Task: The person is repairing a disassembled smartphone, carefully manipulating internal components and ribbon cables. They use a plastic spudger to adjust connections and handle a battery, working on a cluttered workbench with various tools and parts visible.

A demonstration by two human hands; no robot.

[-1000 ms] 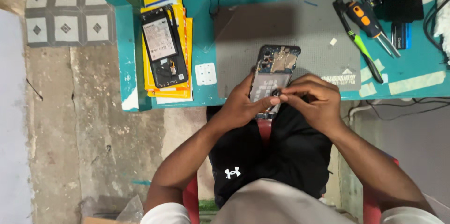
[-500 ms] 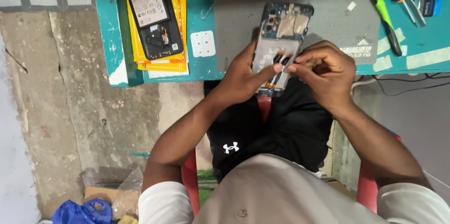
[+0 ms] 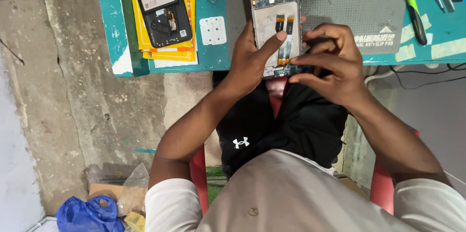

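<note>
Hands meet over an opened phone [image 3: 275,16], a slim rectangle with bare circuitry at its top and two flat ribbon cables down its pale middle, held above the edge of a grey textured mat [image 3: 340,3]. Left hand [image 3: 250,62] cups it from below, thumb across the frame. Right hand [image 3: 330,62] pinches its fingertips narrowly at the lower right edge. A second phone [image 3: 160,6] lies on yellow sheets [image 3: 187,13] nearby.

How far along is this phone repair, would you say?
Done: the opened phone has its back cover off, with circuit board and flex cables bare. In hand: the left hand holds it over the grey anti-slip mat, thumb on the frame, while the right hand pinches near the lower flex cables. Left, probably: closing it up; a second opened phone lies on yellow packets.
</note>
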